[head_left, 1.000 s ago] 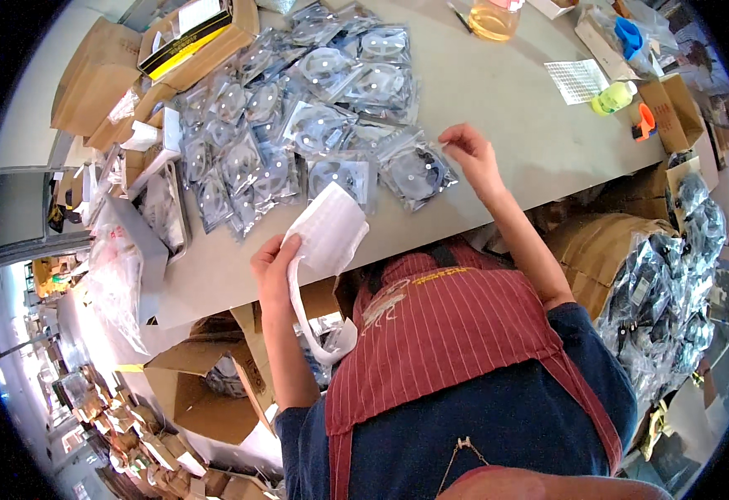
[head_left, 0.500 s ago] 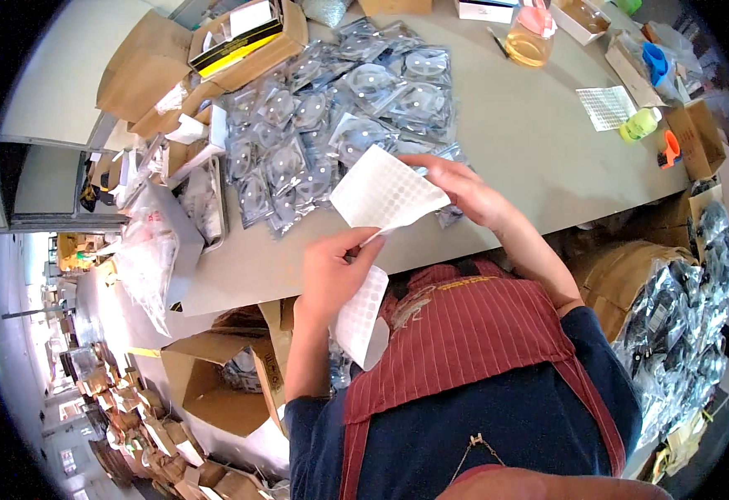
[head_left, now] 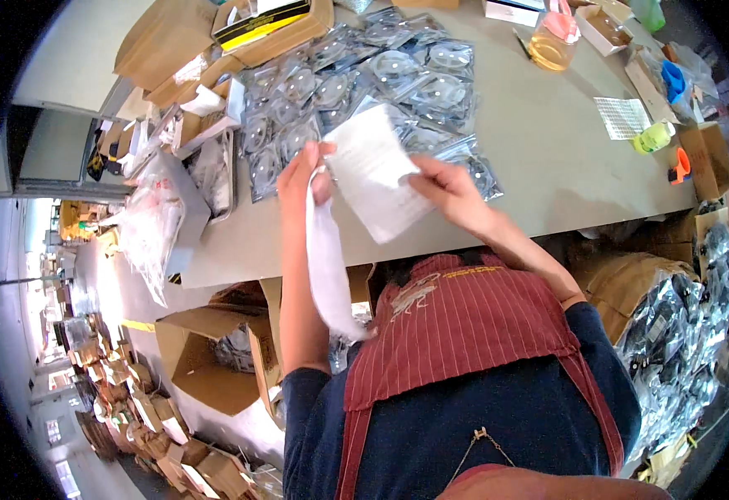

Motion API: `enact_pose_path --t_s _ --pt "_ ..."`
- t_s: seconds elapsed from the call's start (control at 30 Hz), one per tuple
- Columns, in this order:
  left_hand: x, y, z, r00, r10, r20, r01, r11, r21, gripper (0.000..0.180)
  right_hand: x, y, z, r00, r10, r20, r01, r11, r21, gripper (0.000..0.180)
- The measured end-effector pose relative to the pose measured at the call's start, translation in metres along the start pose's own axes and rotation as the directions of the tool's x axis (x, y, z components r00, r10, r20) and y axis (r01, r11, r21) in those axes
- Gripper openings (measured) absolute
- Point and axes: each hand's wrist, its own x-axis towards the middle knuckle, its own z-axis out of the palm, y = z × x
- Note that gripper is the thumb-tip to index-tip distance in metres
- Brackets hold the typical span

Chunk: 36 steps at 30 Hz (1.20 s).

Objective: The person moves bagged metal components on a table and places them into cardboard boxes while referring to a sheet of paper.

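a white sheet held up between two bare hands, over the near part of a grey table.

the left hand has its fingers curled in, pinching the sheet at its left edge; the right hand grips the right edge, thumb and fingers closed on the paper. a long white strip hangs from the left hand down toward the striped red apron — whether it joins the sheet, i cannot tell. just beyond, partly covered by the sheet, lies a spread of clear bags with round parts inside. farther right on the table stand a jug of amber liquid and a yellow-green bottle, the bottle beside a printed paper. below the table, at the left, is an open carton.
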Motion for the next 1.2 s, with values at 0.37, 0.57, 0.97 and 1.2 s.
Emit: enact_pose_path --t_s 0.37,0.57,0.97,1.2 --pt "0.057 -0.105 -0.011 0.861 0.355 -0.365 0.008 0.708 0.706 0.033 -0.005 0.041 0.039 0.874 0.399 0.277 -0.482 0.781 0.396 0.043" --pt "0.049 -0.128 0.003 0.860 0.409 -0.305 -0.031 0.639 0.769 0.034 -0.004 0.073 0.040 0.940 0.120 0.318 -0.149 0.986 0.070 0.049" --pt "0.049 -0.164 -0.218 0.608 0.498 -0.618 0.129 0.706 0.696 0.034 0.043 0.006 -0.054 0.920 0.383 -0.086 -0.302 0.830 0.469 0.042" --pt "0.033 -0.172 -0.227 0.535 0.670 -0.515 0.600 0.128 0.790 0.041 0.178 -0.070 -0.088 0.801 -0.272 -0.533 0.356 0.933 0.060 0.049"
